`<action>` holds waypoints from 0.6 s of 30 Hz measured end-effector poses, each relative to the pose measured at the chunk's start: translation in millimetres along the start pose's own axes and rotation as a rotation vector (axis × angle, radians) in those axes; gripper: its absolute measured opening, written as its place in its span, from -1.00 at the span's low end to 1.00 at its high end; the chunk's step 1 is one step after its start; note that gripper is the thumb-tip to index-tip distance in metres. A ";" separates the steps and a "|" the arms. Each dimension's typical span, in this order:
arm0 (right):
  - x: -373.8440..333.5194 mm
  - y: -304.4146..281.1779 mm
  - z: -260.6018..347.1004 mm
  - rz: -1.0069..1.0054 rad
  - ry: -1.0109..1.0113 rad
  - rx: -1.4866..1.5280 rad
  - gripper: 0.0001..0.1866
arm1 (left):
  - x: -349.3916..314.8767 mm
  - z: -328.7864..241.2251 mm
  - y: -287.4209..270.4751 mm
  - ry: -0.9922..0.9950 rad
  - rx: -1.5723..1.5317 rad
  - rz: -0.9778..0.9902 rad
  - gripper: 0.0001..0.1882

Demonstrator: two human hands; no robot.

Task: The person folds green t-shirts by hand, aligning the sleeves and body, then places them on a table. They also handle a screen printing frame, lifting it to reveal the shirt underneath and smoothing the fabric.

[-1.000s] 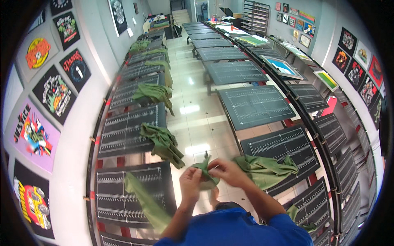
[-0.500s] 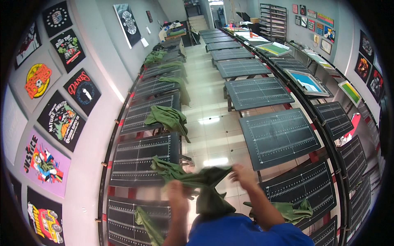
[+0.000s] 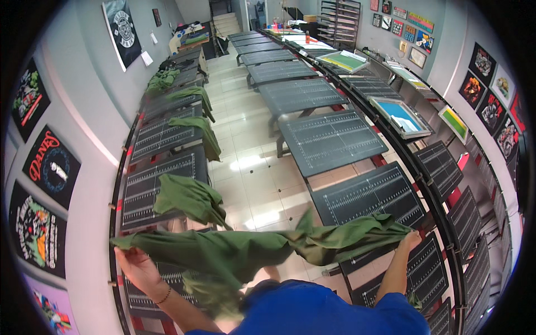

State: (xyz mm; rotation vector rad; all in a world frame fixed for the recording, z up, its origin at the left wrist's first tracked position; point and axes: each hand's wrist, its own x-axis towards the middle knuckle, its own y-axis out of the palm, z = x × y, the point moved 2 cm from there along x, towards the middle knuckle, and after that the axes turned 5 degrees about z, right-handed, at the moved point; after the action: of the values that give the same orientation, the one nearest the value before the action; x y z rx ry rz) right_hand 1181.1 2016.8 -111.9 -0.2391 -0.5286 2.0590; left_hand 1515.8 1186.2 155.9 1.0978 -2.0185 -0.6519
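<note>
A green shirt (image 3: 223, 250) hangs stretched out sideways in front of my body, twisted and bunched near its middle. My left hand (image 3: 138, 270) pinches one end of it, over the left row of boards. At the other end, over the right row, my right hand (image 3: 412, 240) is closed on the cloth. Below the shirt's left half is a blurred piece of green cloth (image 3: 215, 293). Just beyond, another green shirt (image 3: 187, 196) lies crumpled over the edge of a black printing board (image 3: 137, 192).
Rows of black boards with white ruled lines flank the tiled aisle (image 3: 240, 139); one right-hand board (image 3: 335, 139) is bare. More green shirts (image 3: 192, 125) drape the left boards farther off. Framed screens (image 3: 402, 117) rest beyond the right rail. Printed panels (image 3: 53, 167) hang on the left wall.
My hands have moved far apart, spreading the green shirt from a bunched shape into a wide span. The view has shifted forward along the aisle and turned somewhat rightward.
</note>
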 end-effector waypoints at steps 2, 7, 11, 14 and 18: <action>-90.8 20.3 100.6 -0.048 0.101 -0.119 -0.66 | 22.8 12.9 82.1 -0.100 0.048 0.163 -0.73; -265.1 124.3 236.6 0.563 -0.778 -0.005 -0.57 | 34.2 165.9 212.7 -0.639 0.042 0.636 -0.85; -450.7 211.4 285.3 1.889 -0.401 0.154 -0.20 | 20.9 263.3 271.4 -0.806 -0.051 1.106 -0.85; -398.5 314.0 225.2 1.530 -0.517 0.568 -0.46 | 7.1 331.0 284.5 -0.938 -0.098 1.214 -0.81; -309.1 350.3 330.7 1.486 -0.050 0.950 -0.60 | 78.0 380.8 204.9 -0.508 0.452 1.168 -0.81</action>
State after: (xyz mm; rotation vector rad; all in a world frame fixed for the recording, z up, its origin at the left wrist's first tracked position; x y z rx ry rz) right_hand 948.6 1507.5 7.0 0.0545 0.9699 3.4243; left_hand 1085.2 1255.0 101.5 -0.2132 -2.8261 0.1855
